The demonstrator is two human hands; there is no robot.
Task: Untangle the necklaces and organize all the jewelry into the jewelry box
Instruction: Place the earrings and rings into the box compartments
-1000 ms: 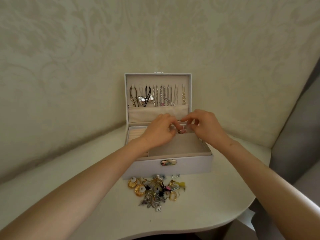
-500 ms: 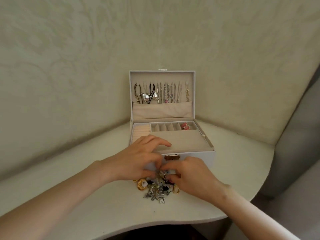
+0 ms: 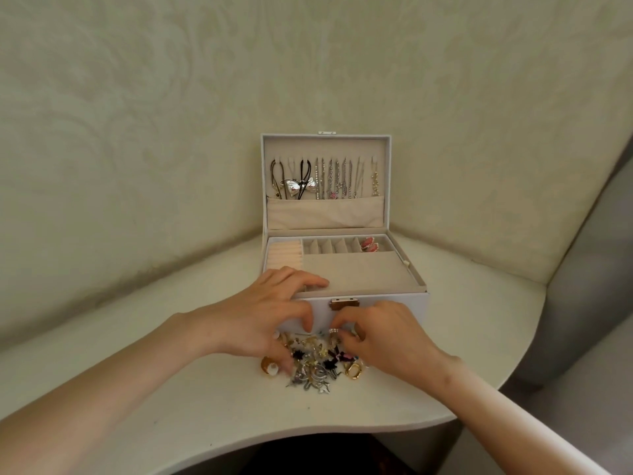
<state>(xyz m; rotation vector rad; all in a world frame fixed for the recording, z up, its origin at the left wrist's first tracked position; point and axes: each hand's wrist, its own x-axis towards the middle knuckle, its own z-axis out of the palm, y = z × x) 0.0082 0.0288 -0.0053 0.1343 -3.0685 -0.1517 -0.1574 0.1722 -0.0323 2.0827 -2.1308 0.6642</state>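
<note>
A white jewelry box (image 3: 394,306) stands open on the table, its lid upright. Several necklaces (image 3: 329,180) hang in the lid above a fabric pocket. A pink earring pair (image 3: 368,244) lies in the rightmost small compartment. A pile of mixed jewelry (image 3: 313,366) sits on the table just in front of the box. My left hand (image 3: 263,317) rests over the pile's left side, fingers spread and bent. My right hand (image 3: 383,334) pinches a small silver ring (image 3: 334,331) at the pile's top edge.
The pale table (image 3: 171,389) curves inward at its front edge and sits in a wall corner. A grey upholstered surface (image 3: 589,303) rises to the right. Peach ring rolls (image 3: 284,260) fill the box's left section.
Both hands drew back from the box's rear compartments to the pile in front. The pink earrings now lie uncovered in their compartment. My right fingers closed on a silver ring.
</note>
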